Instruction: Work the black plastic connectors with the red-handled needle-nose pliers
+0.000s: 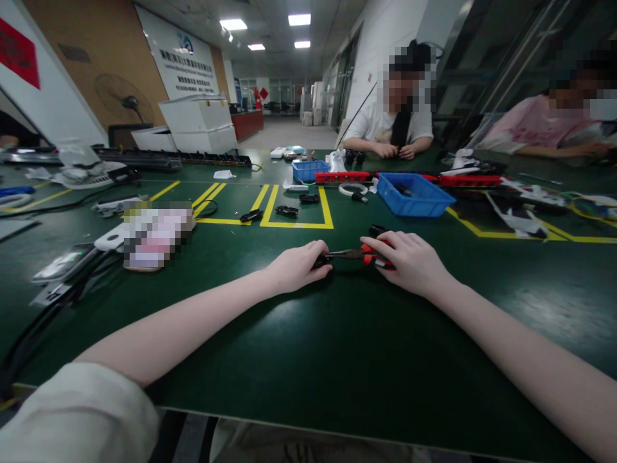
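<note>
**Pliers on a small black part: looks about mid-job**

So a small black part [319,262] is being pinched between the thumb and fingers of the left hand [303,265], held just above the green surface [337,360] or maybe resting on it; can't be told for sure. The red-and-black pliers [354,254] are gripped by the handles in the right hand [415,262], fingers curled round them, and the nose is brought right up to the part. Whether it's actually being bitten is hidden by the left fingers.

Progress-wise, this one piece seems to be in the middle of being worked, nothing visibly finished on it. Two similar-looking black pieces [287,211] are left lying inside the yellow tape [328,209] box, with another black piece [251,215] just outside to the left. Done or waiting? Can't be told from here.

Materials: the nose of the pliers is dull grey metal, long and tapered, while the grips look like smooth plastic or rubber. The loose pieces are stubby, dark and a bit lumpy. A blue bin [418,206] in what looks like moulded plastic is parked farther back, something dark inside it, with a coiled white cable [353,190] beside it. The surface is smooth and slightly glossy, ceiling light being reflected in soft patches.
</note>
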`<state>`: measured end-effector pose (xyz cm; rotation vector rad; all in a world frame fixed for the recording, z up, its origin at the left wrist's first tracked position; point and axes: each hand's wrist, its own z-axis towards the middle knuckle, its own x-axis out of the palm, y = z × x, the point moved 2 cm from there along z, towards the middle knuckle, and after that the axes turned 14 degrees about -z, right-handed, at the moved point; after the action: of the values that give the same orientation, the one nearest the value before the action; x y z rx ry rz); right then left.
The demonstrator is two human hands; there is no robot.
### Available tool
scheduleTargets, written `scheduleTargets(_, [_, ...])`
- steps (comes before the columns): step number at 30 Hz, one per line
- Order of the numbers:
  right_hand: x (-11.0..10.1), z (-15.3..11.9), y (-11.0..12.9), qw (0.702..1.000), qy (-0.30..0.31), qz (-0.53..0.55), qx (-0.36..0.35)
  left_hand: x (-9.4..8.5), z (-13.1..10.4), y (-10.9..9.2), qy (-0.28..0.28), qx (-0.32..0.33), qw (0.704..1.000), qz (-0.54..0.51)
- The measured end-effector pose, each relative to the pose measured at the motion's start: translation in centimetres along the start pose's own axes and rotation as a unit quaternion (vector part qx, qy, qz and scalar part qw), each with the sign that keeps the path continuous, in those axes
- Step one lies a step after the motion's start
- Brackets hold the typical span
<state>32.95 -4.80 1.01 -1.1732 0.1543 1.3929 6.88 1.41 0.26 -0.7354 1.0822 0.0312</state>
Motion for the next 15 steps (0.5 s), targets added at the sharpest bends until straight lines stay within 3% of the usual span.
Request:
scheduleTargets(8, [-0.4,0.3,0.8,0.999,0.007,0.034,0.008,-0.4,-0.3,-0.2,0.011,-0.04,0.999,-0.011])
scheduleTargets(15, [-0.7,0.5,1.6,0.998,0.006,0.051,0.02,-0.2,-0.3,0.0,0.022,-0.025,0.999,0.028])
